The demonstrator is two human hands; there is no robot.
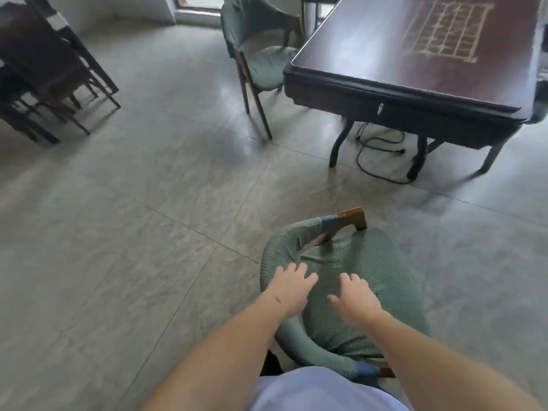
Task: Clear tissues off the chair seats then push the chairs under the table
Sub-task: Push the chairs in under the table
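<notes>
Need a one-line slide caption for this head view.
Both hands, left and right, open over a green chair standing away from the dark table; another green chair at the table's side.

One head-worn wide-angle view looks forward and down, near chair (350, 280) close below, bench (415, 54) far right.

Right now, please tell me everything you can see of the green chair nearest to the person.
The near chair has a curved back and a seat in green waffle-textured fabric, with a brown wooden arm end showing past a blue band. It stands upright on the grey tiled floor, apart from the dark table. The left hand and right hand are over it, fingers spread. No tissue shows on the seat.
</notes>
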